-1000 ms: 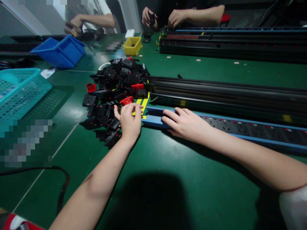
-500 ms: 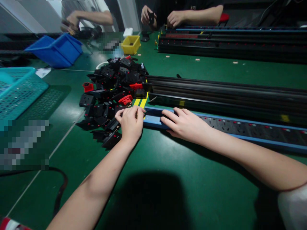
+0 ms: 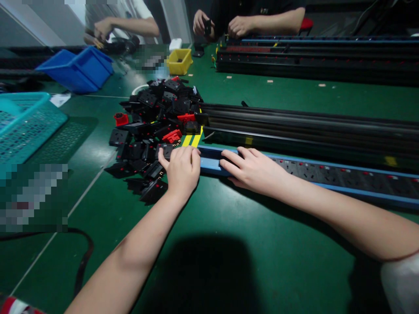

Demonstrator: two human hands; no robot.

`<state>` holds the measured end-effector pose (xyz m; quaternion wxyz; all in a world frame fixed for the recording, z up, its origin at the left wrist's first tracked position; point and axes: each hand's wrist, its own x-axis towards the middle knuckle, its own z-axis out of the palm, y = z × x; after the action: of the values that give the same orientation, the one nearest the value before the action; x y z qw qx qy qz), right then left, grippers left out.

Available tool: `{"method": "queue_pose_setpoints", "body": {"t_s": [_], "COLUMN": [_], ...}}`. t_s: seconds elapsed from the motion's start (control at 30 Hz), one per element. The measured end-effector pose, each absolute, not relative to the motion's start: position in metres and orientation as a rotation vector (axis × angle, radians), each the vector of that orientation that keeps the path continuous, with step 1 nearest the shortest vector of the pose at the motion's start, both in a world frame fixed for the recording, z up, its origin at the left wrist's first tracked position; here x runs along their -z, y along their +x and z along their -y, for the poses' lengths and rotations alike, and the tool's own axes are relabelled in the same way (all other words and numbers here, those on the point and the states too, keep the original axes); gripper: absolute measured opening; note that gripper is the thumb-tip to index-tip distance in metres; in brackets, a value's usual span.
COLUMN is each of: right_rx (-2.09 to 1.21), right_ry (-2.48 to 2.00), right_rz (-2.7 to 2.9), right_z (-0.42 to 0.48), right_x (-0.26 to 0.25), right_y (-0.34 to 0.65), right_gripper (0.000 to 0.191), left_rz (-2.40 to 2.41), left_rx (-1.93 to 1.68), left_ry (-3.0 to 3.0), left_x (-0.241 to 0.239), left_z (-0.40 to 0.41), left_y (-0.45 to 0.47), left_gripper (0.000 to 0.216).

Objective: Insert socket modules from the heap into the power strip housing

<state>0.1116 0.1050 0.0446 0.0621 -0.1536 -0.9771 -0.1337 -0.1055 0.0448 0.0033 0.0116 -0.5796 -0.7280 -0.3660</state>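
Observation:
A long blue rail lies across the green table, with black socket modules showing red dots in its channel to the right. My right hand is laid over the rail, fingers across the channel and thumb on the near side, gripping it. At the rail's left end is my left hand, its fingers curled down and closed; what they pinch is hidden beneath them. Just behind the left thumb shows a black socket module, part of a heap of loose modules with several red ones among them.
Dark metal rails lie behind the blue one. At left stand a teal basket and a blue bin; a yellow bin is farther back. Two co-workers' hands work across the table. A dark cable lies lower left.
My left hand has shifted slightly right, farther over the blue rail's end. The right hand stays at the same spot on the rail.

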Motion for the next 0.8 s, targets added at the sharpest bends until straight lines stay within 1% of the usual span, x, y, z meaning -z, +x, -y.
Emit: {"method": "queue_pose_setpoints", "body": {"t_s": [0.13, 0.27, 0.53, 0.67, 0.8], "right_rx": [0.388, 0.382, 0.373, 0.371, 0.390], "right_ry": [-0.463, -0.455, -0.444, -0.430, -0.434], "right_rz": [2.953, 2.958, 2.931, 2.929, 2.931], "right_z": [-0.105, -0.106, -0.107, -0.107, -0.107], "right_x": [-0.044, -0.044, -0.040, -0.039, -0.039], "right_y": [0.112, 0.114, 0.115, 0.115, 0.116], "right_gripper": [0.037, 0.041, 0.043, 0.043, 0.043], "left_rz": [2.328, 2.335, 2.273, 2.209, 2.188], "left_rx": [1.094, 1.069, 1.073, 1.224, 1.434], "left_ry": [-1.811, -1.803, -1.787, -1.732, -1.629], "left_x": [-0.001, 0.002, 0.002, 0.001, 0.005], "left_z": [-0.045, -0.046, -0.047, -0.047, -0.051], "left_y": [-0.107, -0.110, -0.111, -0.114, -0.121], "left_gripper": [0.031, 0.028, 0.021, 0.017, 0.021]}}
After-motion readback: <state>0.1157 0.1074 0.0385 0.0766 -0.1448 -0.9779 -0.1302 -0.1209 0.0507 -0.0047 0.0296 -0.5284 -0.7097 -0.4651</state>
